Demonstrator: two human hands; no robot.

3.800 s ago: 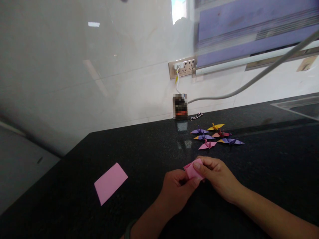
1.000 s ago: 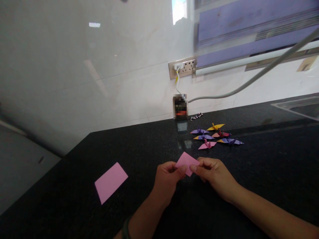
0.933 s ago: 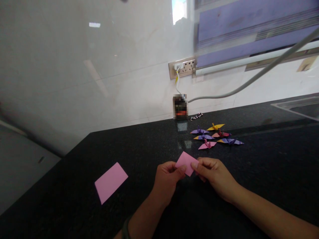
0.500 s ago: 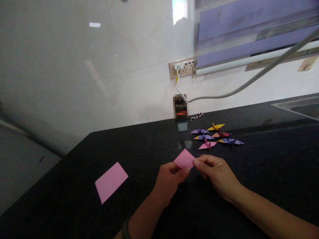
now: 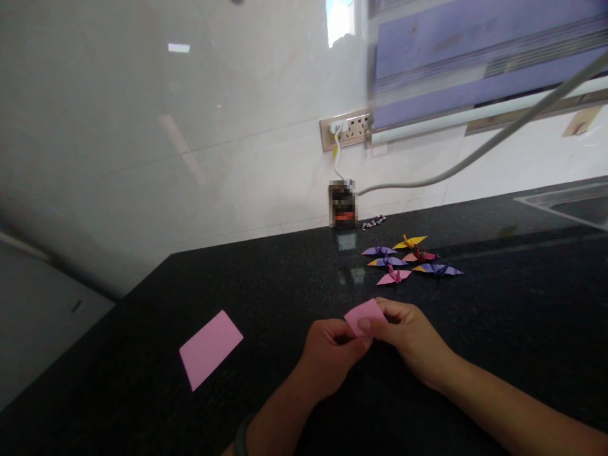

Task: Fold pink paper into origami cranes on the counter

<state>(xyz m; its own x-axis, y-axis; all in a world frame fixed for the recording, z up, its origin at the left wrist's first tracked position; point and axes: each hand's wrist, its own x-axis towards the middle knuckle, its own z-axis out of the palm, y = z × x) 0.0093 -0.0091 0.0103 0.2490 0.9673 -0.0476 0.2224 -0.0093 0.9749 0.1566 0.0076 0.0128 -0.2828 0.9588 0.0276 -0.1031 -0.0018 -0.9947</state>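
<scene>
Between my two hands is a small folded piece of pink origami paper [image 5: 363, 311], held above the dark countertop [image 5: 275, 285]. My left hand [image 5: 332, 348] pinches its lower left edge, thumb at the bottom. My right hand [image 5: 406, 329] grips the right side, with the thumb lying across the paper's face and the other fingers behind it. Part of the paper is hidden by the fingers. A larger sheet of pink paper [image 5: 211, 349] lies flat on the counter to the left, apart from both hands.
Several folded paper cranes, among them a pink crane [image 5: 394, 276] and a yellow crane [image 5: 410, 242], sit beyond my right hand. A beaded strand [image 5: 373, 222] lies near a pixelated box [image 5: 344, 204] by the wall. A grey cable [image 5: 456, 171] runs rightward past a wall socket [image 5: 349, 130].
The folded paper has turned from a diamond pose and moved slightly down and right. My right thumb has slid from its right corner onto its face.
</scene>
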